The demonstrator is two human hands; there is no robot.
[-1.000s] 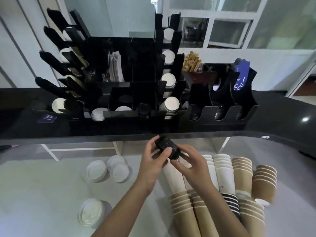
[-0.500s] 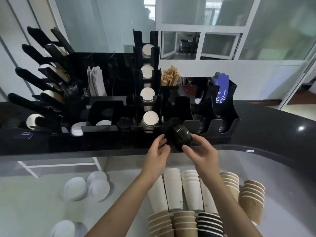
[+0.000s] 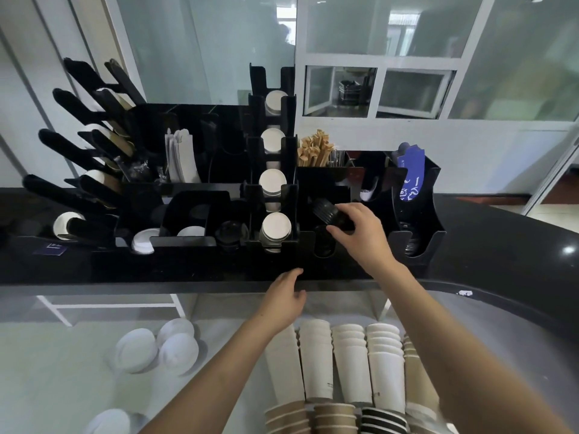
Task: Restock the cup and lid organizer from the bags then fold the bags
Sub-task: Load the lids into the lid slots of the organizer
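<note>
A black cup and lid organizer (image 3: 419, 236) stands on the black counter (image 3: 501, 245). My right hand (image 3: 360, 233) grips a short stack of black lids (image 3: 327, 211) and holds it tilted at the mouth of a front slot right of the white-lid column (image 3: 275, 227). My left hand (image 3: 286, 296) hangs empty with relaxed fingers at the counter's front edge. Below, stacks of white paper cups (image 3: 351, 368) and brown ribbed cups (image 3: 335, 418) lie on the lower white surface. No bag is in view.
Stacks of white lids (image 3: 156, 349) lie on the lower surface at left, another (image 3: 106, 422) at the bottom edge. The organizer also holds wooden stirrers (image 3: 316, 151), white sleeves (image 3: 180, 161) and a blue card (image 3: 410, 177). Windows stand behind.
Both hands held the black lids a second ago. My left hand has let go and dropped back to the counter edge, while my right hand carried the lids up and forward to the organizer slot.
</note>
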